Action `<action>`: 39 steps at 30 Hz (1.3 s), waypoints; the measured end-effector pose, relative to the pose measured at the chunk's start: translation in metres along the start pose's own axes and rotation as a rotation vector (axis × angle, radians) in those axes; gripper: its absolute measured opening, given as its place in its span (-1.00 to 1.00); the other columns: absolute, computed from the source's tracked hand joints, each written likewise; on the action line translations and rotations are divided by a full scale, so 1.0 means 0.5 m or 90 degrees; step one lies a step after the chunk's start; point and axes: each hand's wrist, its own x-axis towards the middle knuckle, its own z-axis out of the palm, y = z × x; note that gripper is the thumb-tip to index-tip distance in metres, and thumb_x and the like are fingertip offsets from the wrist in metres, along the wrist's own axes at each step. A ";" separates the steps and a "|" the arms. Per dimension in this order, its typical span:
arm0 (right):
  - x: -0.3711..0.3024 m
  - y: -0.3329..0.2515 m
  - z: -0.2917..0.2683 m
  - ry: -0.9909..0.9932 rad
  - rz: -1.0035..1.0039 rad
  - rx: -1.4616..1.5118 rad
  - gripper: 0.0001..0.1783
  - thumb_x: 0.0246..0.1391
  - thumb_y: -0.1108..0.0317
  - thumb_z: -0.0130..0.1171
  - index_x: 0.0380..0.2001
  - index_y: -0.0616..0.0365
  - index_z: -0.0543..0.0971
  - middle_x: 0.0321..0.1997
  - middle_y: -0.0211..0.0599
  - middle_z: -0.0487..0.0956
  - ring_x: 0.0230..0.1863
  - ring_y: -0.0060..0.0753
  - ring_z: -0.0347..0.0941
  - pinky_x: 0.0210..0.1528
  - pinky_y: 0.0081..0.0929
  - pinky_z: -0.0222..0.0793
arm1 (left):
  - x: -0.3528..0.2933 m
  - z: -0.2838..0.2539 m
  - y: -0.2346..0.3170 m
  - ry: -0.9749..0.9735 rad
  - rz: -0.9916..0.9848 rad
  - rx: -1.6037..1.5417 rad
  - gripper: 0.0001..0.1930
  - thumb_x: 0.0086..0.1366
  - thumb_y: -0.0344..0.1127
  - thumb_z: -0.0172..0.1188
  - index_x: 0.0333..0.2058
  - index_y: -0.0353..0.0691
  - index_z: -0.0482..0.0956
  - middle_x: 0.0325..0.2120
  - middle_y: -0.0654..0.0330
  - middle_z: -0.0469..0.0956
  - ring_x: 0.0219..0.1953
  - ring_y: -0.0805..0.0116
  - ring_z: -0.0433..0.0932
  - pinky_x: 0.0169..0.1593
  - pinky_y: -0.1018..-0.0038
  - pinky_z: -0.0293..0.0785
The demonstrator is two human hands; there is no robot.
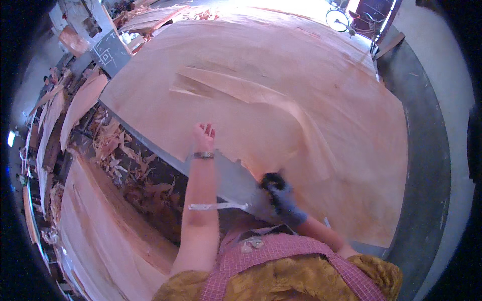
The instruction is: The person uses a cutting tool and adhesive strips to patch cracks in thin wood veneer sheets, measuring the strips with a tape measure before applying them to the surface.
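A large tan sheet (241, 125), leather-like, with a raised fold across its middle, covers most of the grey table. My left hand (204, 134), bare with a band at the wrist, is over its left part, fingers loosely bent and apart, holding nothing. In a grey-blue glove, my right hand (288, 203) grips a black looped handle (273, 181) at the sheet's near edge. Motion blurs this hand, and the rest of the tool cannot be made out. A thin whitish strip (226, 205) crosses by my left forearm, in front of my checked apron (266, 251).
Curled tan scraps (113, 140) heap beyond the table's left edge. More large sheets (100, 215) lie at lower left. A grey pillar (108, 52) stands at the far left, a bicycle (339, 21) at the far right. A dark grey strip (422, 165) runs along the right wall.
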 end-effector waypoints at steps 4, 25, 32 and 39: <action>0.102 0.093 -0.269 0.594 -0.320 -0.292 -0.60 0.09 0.27 0.38 -0.12 0.25 0.47 -0.19 -0.33 0.52 -0.16 -0.52 0.43 -0.08 -0.52 0.42 | 0.082 -0.034 0.113 -0.101 -0.068 0.033 -0.81 0.35 -0.14 0.01 -0.19 -0.09 0.37 -0.23 0.24 0.44 -0.17 0.36 0.49 -0.13 0.35 0.41; -0.156 -0.340 -0.328 0.503 -0.155 -0.041 -0.25 0.15 0.23 0.25 0.35 0.02 0.18 -0.03 -0.41 0.50 -0.24 -0.51 0.37 -0.26 -0.45 0.29 | 0.055 -0.008 -0.201 -0.282 -0.405 0.113 0.10 0.15 0.35 0.21 0.41 -0.05 -0.23 0.27 -0.05 0.11 0.27 -0.08 0.24 0.15 -0.15 0.34; -0.370 -0.136 -0.654 0.560 -0.014 0.002 -0.51 0.20 0.26 0.22 0.18 -0.03 0.41 -0.15 -0.45 0.54 -0.21 -0.52 0.44 -0.22 -0.51 0.40 | 0.014 0.081 -0.225 -0.180 -0.285 0.043 0.07 0.14 0.40 0.18 0.42 0.00 -0.15 0.33 -0.04 0.09 0.31 0.03 0.18 0.24 -0.12 0.23; -0.386 -0.019 -0.752 0.505 0.069 -0.119 -0.79 0.16 0.21 0.27 -0.16 -0.05 0.58 -0.53 -0.64 0.44 -0.72 -0.67 0.21 -0.72 -0.59 0.10 | 0.087 0.056 -0.227 -0.199 -0.111 0.257 -0.48 0.20 0.09 0.30 -0.07 -0.20 0.47 -0.25 0.23 0.56 -0.26 0.39 0.53 -0.26 0.45 0.48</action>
